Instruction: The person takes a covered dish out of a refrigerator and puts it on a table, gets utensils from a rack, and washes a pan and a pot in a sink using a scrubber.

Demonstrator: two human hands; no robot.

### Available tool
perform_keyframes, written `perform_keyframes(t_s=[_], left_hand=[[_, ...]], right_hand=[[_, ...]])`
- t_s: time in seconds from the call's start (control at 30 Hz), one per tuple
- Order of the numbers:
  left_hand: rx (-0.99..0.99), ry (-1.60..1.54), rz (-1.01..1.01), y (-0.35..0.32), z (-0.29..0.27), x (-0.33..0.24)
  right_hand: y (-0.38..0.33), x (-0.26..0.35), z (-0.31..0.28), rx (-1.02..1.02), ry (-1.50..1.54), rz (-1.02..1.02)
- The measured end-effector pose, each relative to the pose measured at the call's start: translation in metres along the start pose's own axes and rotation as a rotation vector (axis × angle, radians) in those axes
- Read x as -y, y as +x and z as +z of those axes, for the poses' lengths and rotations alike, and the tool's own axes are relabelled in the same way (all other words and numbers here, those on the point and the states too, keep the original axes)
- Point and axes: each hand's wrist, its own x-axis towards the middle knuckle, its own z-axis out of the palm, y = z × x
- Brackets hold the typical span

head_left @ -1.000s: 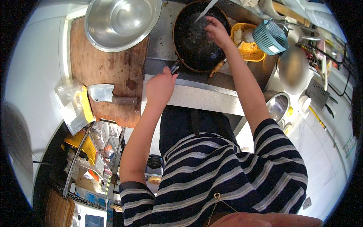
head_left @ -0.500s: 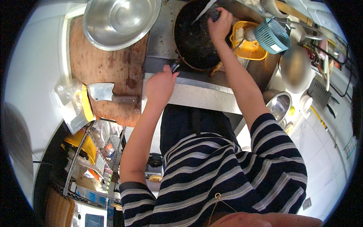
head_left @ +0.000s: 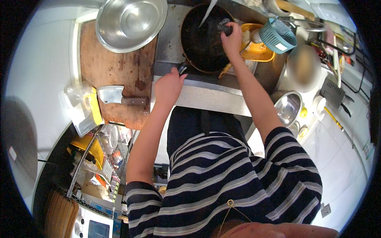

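The black handle (head_left: 182, 69) of the wok (head_left: 200, 47) is gripped by the left hand (head_left: 168, 86); a dark scourer (head_left: 226, 29) is held in the right hand (head_left: 232, 41), over the wok's right side. Scrubbing seems under way, with water (head_left: 207, 14) run into the wok; what is left cannot be told. The wok's right is crowded by a yellow basket (head_left: 265, 54) and ladle (head_left: 256, 37); left of the wok, a steel basin (head_left: 135, 20) and cleaver (head_left: 111, 94) are set

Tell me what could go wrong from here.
Wok turning: only the left hand grips the wok by its handle, so pressure from the scrubber in the right hand might swivel it.

Splashing: the water running into the wok could spatter onto the yellow basket beside it.

Cut: the cleaver lies bare on the board; a careless reach there could meet its edge.
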Motion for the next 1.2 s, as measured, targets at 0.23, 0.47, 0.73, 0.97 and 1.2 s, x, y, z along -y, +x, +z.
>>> perform_keyframes(t_s=[0.23,0.47,0.73,0.97,1.2], left_hand=[[0.0,-0.068,0.097,0.011,0.006,0.014],[0.765,-0.924,-0.213,0.043,-0.045,0.028],[0.609,-0.745,-0.065,0.024,-0.062,-0.006],[0.552,-0.748,-0.119,-0.032,-0.103,0.01],[0.472,-0.763,-0.09,-0.07,-0.112,0.035]], right_hand=[[-0.033,-0.011,-0.076,-0.161,0.424,0.451],[-0.06,0.0,-0.153,-0.155,0.76,0.493],[-0.071,0.011,-0.196,-0.2,0.898,0.513],[-0.077,0.018,-0.214,-0.208,0.964,0.512],[-0.058,0.029,-0.218,-0.241,0.996,0.575]])
